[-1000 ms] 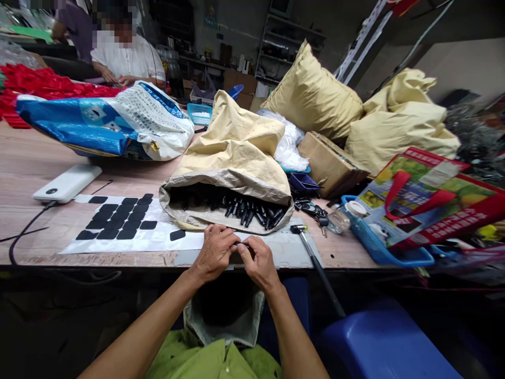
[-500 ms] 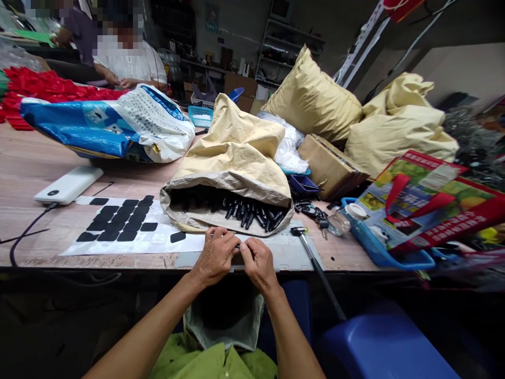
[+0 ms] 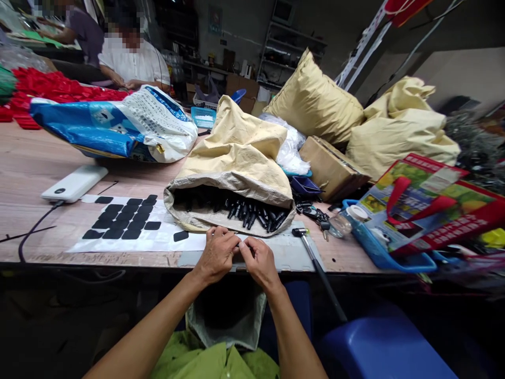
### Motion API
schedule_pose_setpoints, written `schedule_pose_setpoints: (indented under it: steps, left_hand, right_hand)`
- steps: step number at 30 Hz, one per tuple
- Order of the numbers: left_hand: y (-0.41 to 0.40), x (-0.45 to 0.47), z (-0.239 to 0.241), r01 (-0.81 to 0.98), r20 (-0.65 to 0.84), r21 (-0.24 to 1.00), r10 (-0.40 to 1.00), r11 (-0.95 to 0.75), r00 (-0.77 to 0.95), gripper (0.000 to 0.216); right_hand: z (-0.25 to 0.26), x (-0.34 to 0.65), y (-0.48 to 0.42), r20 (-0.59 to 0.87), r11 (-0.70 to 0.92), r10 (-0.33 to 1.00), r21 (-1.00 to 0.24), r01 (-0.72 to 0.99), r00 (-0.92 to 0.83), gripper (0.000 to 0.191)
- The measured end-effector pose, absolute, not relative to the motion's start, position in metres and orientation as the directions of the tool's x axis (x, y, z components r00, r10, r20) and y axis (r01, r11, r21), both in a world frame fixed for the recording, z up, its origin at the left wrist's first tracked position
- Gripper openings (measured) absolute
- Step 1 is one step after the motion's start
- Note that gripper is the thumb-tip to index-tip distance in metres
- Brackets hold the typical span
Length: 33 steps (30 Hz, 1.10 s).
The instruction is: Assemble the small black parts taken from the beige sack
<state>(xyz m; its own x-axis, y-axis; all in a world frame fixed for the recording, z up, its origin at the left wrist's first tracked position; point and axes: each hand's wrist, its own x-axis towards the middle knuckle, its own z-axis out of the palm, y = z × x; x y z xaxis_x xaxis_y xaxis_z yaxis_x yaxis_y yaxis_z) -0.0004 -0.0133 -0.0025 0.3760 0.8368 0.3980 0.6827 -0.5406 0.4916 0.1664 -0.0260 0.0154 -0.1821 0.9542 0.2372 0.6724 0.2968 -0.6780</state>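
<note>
My left hand [image 3: 218, 253] and my right hand [image 3: 257, 261] meet at the near table edge, fingers pinched together on a small dark part I can barely make out. They rest over a grey plate [image 3: 290, 252]. Just behind them a tan sack [image 3: 236, 158] lies open, with several black plastic parts [image 3: 252, 213] spilling at its mouth. A white sheet [image 3: 130, 237] with several black square pads [image 3: 124, 221] lies left of my hands. One loose black pad [image 3: 181, 236] sits near my left hand.
A small hammer [image 3: 315, 263] lies right of my hands, its handle over the table edge. A blue basket with a printed bag [image 3: 414, 210], a plastic bottle [image 3: 347, 218], keys [image 3: 315, 213], a power bank [image 3: 74, 183], a blue-white sack [image 3: 114, 126] and yellow sacks [image 3: 315, 100] crowd the table. Two people sit far left. An open bag [image 3: 226, 316] hangs at my lap.
My hands have stayed together at the table edge, only shifting their fingers slightly. The view has drifted a little to the left.
</note>
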Motion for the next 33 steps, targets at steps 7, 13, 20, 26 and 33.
schedule_pose_setpoints:
  steps: [7, 13, 20, 26, 33]
  left_hand:
    - [-0.013, 0.000, -0.001, 0.687, 0.401, 0.478, 0.832, -0.547, 0.383, 0.010]
    - [-0.012, -0.002, -0.006, 0.670, 0.426, 0.487, 0.822, -0.560, 0.378, 0.012]
    - [-0.013, -0.003, -0.005, 0.652, 0.421, 0.499, 0.817, -0.572, 0.394, 0.015]
    - [-0.015, -0.002, -0.004, 0.644, 0.451, 0.495, 0.806, -0.583, 0.383, 0.021]
    - [-0.015, -0.002, -0.005, 0.645, 0.460, 0.488, 0.801, -0.588, 0.382, 0.022]
  right_hand:
    - [0.014, 0.167, -0.021, 0.226, 0.306, 0.952, -0.638, 0.707, -0.209, 0.037]
    - [0.010, 0.163, -0.025, 0.293, 0.337, 0.937, -0.611, 0.716, -0.191, 0.039]
    - [0.009, 0.164, -0.028, 0.346, 0.380, 0.918, -0.626, 0.681, -0.193, 0.040]
    - [0.008, 0.166, -0.030, 0.312, 0.325, 0.941, -0.726, 0.606, -0.131, 0.035]
    - [0.005, 0.163, -0.031, 0.376, 0.363, 0.917, -0.656, 0.662, -0.131, 0.035]
